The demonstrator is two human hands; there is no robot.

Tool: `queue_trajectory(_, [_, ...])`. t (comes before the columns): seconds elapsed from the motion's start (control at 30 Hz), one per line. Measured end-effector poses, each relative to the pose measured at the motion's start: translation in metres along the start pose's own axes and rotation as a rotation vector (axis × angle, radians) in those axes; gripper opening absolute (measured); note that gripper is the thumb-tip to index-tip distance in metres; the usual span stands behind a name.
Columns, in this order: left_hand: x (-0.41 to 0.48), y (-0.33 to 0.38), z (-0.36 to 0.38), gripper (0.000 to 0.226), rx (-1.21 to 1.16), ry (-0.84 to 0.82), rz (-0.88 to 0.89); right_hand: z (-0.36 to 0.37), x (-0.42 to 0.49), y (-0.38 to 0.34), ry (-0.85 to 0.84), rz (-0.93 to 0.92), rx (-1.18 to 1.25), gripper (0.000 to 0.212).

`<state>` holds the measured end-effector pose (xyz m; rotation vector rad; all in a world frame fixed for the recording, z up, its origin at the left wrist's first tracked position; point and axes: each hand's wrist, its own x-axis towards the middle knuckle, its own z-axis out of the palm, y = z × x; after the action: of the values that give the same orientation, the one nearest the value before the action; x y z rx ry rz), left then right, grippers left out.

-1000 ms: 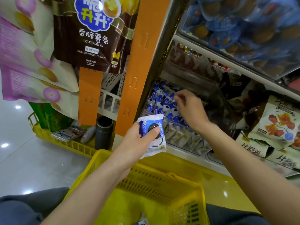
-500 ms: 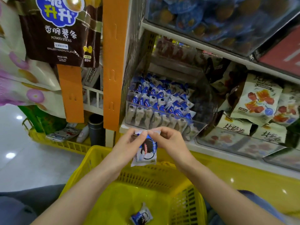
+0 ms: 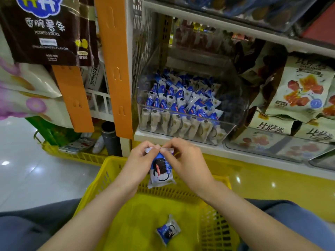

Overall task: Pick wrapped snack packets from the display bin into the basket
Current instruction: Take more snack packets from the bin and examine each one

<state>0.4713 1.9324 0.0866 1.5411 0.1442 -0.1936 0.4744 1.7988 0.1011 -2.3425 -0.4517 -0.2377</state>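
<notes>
A blue-and-white wrapped snack packet [image 3: 161,172] hangs upright over the far rim of the yellow basket [image 3: 215,230]. My left hand [image 3: 139,165] and my right hand [image 3: 186,163] both pinch its top seam, fingertips nearly touching. Another packet of the same kind [image 3: 168,230] lies on the basket floor. Behind my hands, on the low shelf, stands the clear display bin [image 3: 226,127], packed with several more of these packets [image 3: 181,102].
Orange hanging strips [image 3: 113,66] with brown potato-stick bags [image 3: 47,31] hang at the left. Bins of other snack bags [image 3: 301,91] stand to the right. A second yellow basket [image 3: 72,154] and a grey cylinder [image 3: 108,138] sit on the floor at left.
My right hand left the bin and joined the left hand on the packet's top. Both hands lowered the packet from in front of the bin to just above the basket.
</notes>
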Motion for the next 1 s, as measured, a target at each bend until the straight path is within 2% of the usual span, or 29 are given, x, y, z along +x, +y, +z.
queue_trajectory(0.07, [-0.001,0.000,0.001,0.019,-0.031,-0.013,-0.042,-0.005,-0.001,0.000,-0.012,-0.153,-0.204,0.011])
queue_trajectory(0.1, [-0.002,0.001,0.002,0.019,-0.050,-0.021,-0.059,-0.008,-0.001,0.000,-0.025,-0.178,-0.225,0.012])
queue_trajectory(0.2, [-0.003,0.003,0.002,0.017,-0.110,-0.045,-0.095,-0.011,0.000,-0.001,-0.030,-0.134,-0.128,0.011])
queue_trajectory(0.37, [-0.005,0.009,0.003,0.019,-0.110,-0.093,-0.133,-0.010,0.007,0.006,0.125,0.161,0.211,0.008])
queue_trajectory(0.47, [-0.006,0.013,0.001,0.034,-0.170,-0.053,-0.077,-0.011,0.013,0.009,0.187,0.404,0.503,0.015])
queue_trajectory(0.53, [-0.006,0.016,-0.003,0.032,-0.246,0.004,-0.028,-0.011,0.015,0.008,0.179,0.523,0.674,0.015])
queue_trajectory(0.6, [-0.005,0.019,-0.007,0.020,-0.247,0.065,0.010,-0.011,0.014,0.007,0.105,0.563,0.741,0.011])
queue_trajectory(0.7, [-0.004,0.021,-0.013,0.009,-0.189,0.124,0.089,-0.005,0.008,0.009,-0.074,0.441,0.521,0.007])
queue_trajectory(0.8, [-0.004,0.021,-0.019,0.015,-0.032,0.188,0.200,0.005,0.002,0.012,-0.201,0.265,0.213,0.008])
queue_trajectory(0.87, [-0.005,0.021,-0.019,0.018,0.091,0.214,0.270,0.008,0.000,0.014,-0.245,0.267,0.149,0.024])
queue_trajectory(0.93, [-0.006,0.020,-0.018,0.020,0.162,0.201,0.312,0.008,-0.001,0.014,-0.244,0.276,0.132,0.052])
queue_trajectory(1.0, [-0.006,0.018,-0.017,0.020,0.238,0.184,0.331,0.006,0.000,0.012,-0.193,0.237,0.189,0.061])
